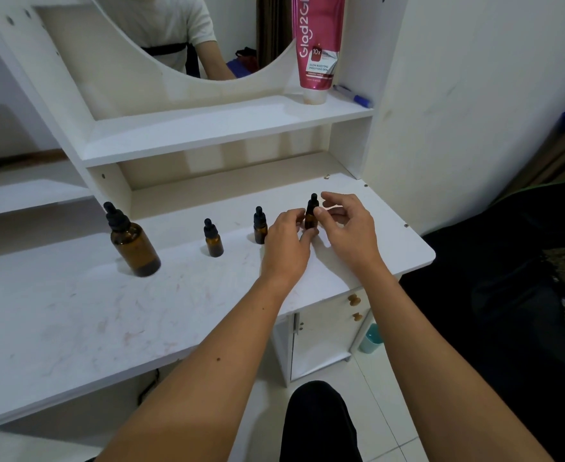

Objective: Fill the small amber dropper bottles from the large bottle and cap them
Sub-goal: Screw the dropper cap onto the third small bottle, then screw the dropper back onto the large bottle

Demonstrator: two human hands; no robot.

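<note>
A large amber bottle (135,246) with a black dropper cap stands at the left of the white tabletop (74,311). Three small amber dropper bottles stand in a row to its right, all capped: one (213,240) in the middle, a second (260,227) just left of my hands, and a third (311,215) between my hands. My left hand (287,243) grips the third bottle's body from the left. My right hand (349,228) has its thumb and fingers around the bottle's cap and neck from the right.
A pink tube (317,48) stands upside down on the upper shelf beside a blue pen (354,96). A mirror (181,31) is above. The tabletop's right edge drops to a cabinet with knobs (354,300); a teal cup (371,338) sits on the floor.
</note>
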